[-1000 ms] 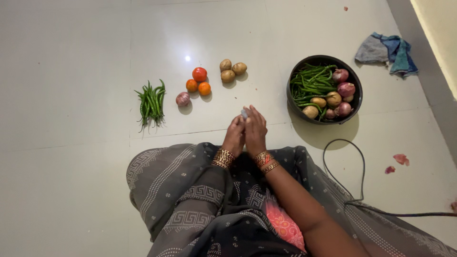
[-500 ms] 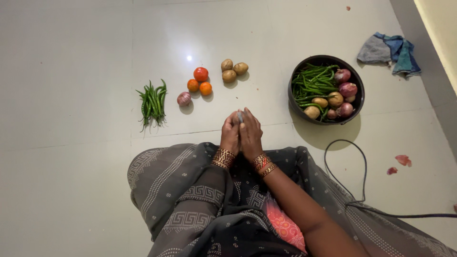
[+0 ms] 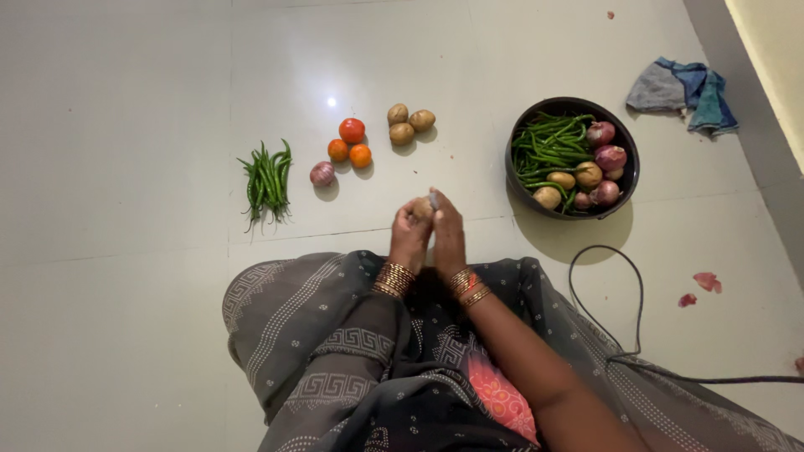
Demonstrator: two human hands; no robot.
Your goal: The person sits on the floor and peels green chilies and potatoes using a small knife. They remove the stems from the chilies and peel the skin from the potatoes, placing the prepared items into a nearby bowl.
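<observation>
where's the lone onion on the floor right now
In the head view the purple onion lies on the floor left of centre, between the green chillies and the three tomatoes, nearest the leftmost tomato.

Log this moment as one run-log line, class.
left hand: holds potato | right hand: touches potato | nearby: bowl of vegetables, three potatoes, green chillies
</observation>
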